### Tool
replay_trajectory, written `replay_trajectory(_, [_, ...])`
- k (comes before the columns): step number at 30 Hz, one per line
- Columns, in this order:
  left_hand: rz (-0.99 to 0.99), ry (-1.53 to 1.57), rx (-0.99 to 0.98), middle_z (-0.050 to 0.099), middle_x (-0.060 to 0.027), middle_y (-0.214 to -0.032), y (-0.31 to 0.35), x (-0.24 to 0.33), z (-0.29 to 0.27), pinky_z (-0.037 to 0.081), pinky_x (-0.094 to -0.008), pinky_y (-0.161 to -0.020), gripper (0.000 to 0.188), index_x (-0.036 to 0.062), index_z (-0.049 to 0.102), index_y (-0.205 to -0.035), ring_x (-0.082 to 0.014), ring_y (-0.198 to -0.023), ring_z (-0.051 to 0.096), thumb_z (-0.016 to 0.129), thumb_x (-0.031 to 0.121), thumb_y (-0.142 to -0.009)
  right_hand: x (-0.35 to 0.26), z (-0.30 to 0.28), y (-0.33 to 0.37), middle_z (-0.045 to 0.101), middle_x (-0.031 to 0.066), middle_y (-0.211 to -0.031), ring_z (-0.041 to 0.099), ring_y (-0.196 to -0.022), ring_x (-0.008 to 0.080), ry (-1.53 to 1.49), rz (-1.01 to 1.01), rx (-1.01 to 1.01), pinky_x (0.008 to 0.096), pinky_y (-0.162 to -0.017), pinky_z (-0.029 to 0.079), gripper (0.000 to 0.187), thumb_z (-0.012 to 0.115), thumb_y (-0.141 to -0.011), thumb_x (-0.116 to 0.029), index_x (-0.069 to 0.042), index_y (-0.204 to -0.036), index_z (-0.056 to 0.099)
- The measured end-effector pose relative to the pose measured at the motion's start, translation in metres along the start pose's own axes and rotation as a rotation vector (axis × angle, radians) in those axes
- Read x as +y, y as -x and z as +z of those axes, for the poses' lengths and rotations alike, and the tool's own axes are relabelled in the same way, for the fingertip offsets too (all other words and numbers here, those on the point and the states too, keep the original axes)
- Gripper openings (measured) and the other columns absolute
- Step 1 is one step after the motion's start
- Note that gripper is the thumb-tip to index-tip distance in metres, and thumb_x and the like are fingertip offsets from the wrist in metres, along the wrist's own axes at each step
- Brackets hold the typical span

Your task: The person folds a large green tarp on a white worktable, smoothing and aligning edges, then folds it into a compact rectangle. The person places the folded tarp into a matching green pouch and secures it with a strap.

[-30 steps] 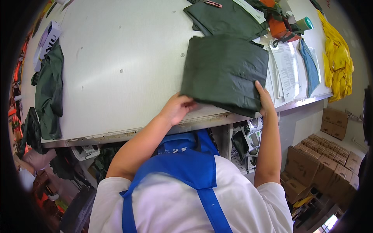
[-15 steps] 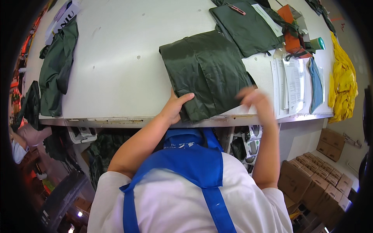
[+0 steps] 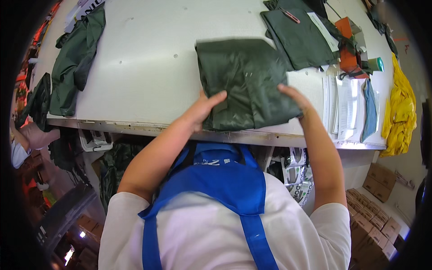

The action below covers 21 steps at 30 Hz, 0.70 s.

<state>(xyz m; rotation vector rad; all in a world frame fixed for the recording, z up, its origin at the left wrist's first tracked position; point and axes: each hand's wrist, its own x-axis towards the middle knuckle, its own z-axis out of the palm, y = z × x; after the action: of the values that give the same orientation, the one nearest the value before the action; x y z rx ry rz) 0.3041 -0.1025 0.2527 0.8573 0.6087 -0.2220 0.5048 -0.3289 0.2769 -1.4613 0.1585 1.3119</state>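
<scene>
A folded dark green garment [image 3: 245, 85] of smooth, slightly shiny cloth is between my two hands at the table's front edge. My left hand [image 3: 208, 105] grips its left side, thumb on top and fingers out of sight underneath. On the opposite side my right hand [image 3: 294, 100] clasps the edge in the same way, with its thumb over the cloth. The garment's far edge is blurred, and whether its underside touches the table cannot be made out.
Another folded green garment [image 3: 299, 38], with a red cutter [image 3: 289, 15] on it, lies at the back right. Near it are an orange box [image 3: 347, 45], paper sheets [image 3: 344, 108], a blue cloth strip [image 3: 369, 110] and yellow fabric [image 3: 400, 110]. More green cloth [image 3: 76, 63] lies left; cartons [image 3: 373, 216] stand lower right.
My right hand has come onto the garment's right side and now grips it. The garment has shifted and turned slightly between my hands.
</scene>
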Motion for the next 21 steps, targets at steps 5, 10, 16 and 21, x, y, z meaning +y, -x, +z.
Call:
replay_trajectory(5, [-0.176,0.072,0.133,0.061,-0.0121,-0.118,0.004,-0.062,-0.007,0.048,-0.035,-0.092,0.051,-0.0019,0.048,-0.129,-0.022,-0.105,0.06,0.067,0.018,-0.086,0.052,-0.003,-0.036,0.065,0.0192,-0.111,0.065,-0.097,0.0265,0.5,-0.176,0.077,0.0352,-0.086,0.05,0.058,0.075,-0.073,-0.023,0.002,-0.12,0.054])
replay_trajectory(10, [0.05,-0.168,0.433,0.065,-0.0128,-0.111,-0.012,-0.106,0.011,0.048,-0.0317,-0.084,0.04,-0.006,0.056,-0.118,-0.0216,-0.095,0.062,0.067,0.009,-0.083,0.041,0.064,-0.026,0.062,0.026,-0.102,0.062,-0.09,0.0416,1.388,-0.378,0.524,0.0467,-0.077,0.05,0.048,0.063,-0.077,-0.013,0.002,-0.119,0.045])
replay_trajectory(16, [0.086,-0.015,0.358,0.068,-0.0138,-0.095,-0.011,-0.099,0.032,0.05,-0.033,-0.076,0.026,-0.008,0.063,-0.103,-0.0239,-0.082,0.065,0.059,0.008,-0.084,0.054,0.131,0.034,0.043,0.0341,-0.127,0.05,-0.113,0.0462,1.557,-0.649,0.439,0.0489,-0.094,0.043,0.13,0.08,-0.055,-0.062,0.017,-0.138,0.018])
replay_trajectory(21, [-0.381,0.462,-0.2,0.058,-0.0095,-0.118,0.032,-0.069,0.026,0.045,-0.0407,-0.091,0.043,0.0032,0.046,-0.126,-0.0193,-0.1,0.058,0.046,0.03,-0.092,0.066,0.106,0.03,0.042,0.033,-0.128,0.051,-0.112,0.0433,1.567,-0.431,0.268,0.0487,-0.096,0.041,0.142,0.084,-0.043,-0.063,0.017,-0.139,0.017])
